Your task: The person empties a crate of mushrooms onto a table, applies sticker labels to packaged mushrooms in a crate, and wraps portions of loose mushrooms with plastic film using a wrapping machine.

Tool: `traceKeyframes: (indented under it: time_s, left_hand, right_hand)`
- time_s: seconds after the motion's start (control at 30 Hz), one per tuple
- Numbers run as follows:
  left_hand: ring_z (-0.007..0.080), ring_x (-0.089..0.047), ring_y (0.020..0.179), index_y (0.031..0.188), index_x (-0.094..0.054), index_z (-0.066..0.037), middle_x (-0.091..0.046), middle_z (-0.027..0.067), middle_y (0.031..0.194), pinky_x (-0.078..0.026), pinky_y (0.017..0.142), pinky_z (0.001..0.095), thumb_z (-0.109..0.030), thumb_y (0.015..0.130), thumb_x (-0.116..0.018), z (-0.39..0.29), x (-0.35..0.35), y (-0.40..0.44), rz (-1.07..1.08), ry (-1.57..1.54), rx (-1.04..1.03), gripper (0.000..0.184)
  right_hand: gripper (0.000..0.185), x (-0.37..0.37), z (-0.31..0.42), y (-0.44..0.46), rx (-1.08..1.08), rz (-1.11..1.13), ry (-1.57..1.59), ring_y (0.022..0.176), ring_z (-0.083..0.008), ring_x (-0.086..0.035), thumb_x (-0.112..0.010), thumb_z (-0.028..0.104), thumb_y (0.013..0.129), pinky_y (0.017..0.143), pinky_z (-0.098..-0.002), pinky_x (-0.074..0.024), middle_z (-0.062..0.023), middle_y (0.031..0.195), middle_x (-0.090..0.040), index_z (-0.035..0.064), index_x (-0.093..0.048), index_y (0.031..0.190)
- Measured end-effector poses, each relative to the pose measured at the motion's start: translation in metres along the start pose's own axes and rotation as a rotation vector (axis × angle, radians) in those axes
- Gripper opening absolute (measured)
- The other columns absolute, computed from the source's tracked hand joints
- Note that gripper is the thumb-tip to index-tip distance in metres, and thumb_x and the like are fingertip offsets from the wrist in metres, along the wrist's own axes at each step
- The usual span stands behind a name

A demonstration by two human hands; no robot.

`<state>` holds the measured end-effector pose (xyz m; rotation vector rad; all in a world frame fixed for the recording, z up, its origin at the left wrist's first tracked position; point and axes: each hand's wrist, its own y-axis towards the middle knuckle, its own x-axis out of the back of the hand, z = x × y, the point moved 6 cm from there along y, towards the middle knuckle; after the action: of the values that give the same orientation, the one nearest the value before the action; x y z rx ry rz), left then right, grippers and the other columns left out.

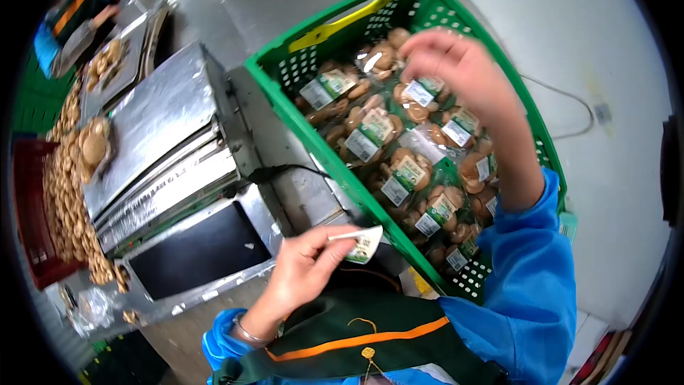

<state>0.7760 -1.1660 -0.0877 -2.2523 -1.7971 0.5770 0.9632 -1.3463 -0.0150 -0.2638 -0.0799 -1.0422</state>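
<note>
My left hand (303, 271) pinches a small green-and-white label (361, 244) between thumb and fingers, just outside the near side of a green crate (349, 178). My right hand (459, 68), blurred by motion, is over the far part of the crate. Its fingers are loosely bent and apart, and I see nothing in them. Whether it touches anything below is unclear. Inside the crate lie several clear-wrapped packs of brown mushrooms (402, 178), most with a green label and a white sticker.
Left of the crate stands a metal scale (160, 114) with a dark panel (199, 249); a pack of mushrooms (94, 144) rests at its edge. Loose mushrooms (68, 199) lie beside a red crate (25, 214). Another person's arm (82, 43) is at the upper left.
</note>
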Motion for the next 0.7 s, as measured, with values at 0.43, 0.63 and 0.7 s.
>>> traceKeyframes:
  time_s: [0.43, 0.63, 0.7]
  left_hand:
    - [0.0018, -0.045, 0.055, 0.079, -0.064, 0.003, -0.058, -0.0021, 0.061, -0.039, 0.047, 0.0217, -0.023, 0.083, -0.059, 0.036, -0.005, -0.001, 0.126, 0.092, 0.138, 0.027]
    - [0.0220, -0.053, 0.102, 0.131, -0.025, 0.005, -0.049, 0.0166, 0.118, -0.041, 0.086, 0.0264, -0.007, 0.057, -0.062, 0.001, 0.043, -0.064, -0.188, -0.550, 0.119, 0.084]
    - [0.0244, -0.053, 0.102, 0.137, -0.008, -0.001, -0.046, 0.0205, 0.121, -0.044, 0.081, 0.0292, -0.006, 0.055, -0.061, 0.026, 0.080, -0.110, -0.359, -0.702, -0.138, 0.097]
  right_hand:
    - [0.010, -0.010, 0.023, -0.029, 0.158, -0.341, -0.369, 0.066, -0.0096, -0.053, -0.059, 0.010, 0.079, 0.061, -0.0232, -0.0423, -0.0013, 0.075, -0.058, 0.0020, -0.061, 0.084]
    - [0.052, 0.099, -0.181, 0.117, -0.225, -0.384, -0.436, 0.068, -0.0136, -0.054, -0.072, 0.023, 0.067, 0.061, -0.0254, -0.0450, -0.0074, 0.084, -0.060, -0.0006, -0.052, 0.108]
    - [0.064, 0.113, -0.183, 0.110, -0.090, -0.623, -0.756, 0.080, -0.0215, -0.054, -0.074, 0.022, 0.062, 0.070, -0.0314, -0.0443, -0.0117, 0.089, -0.057, 0.0008, -0.046, 0.115]
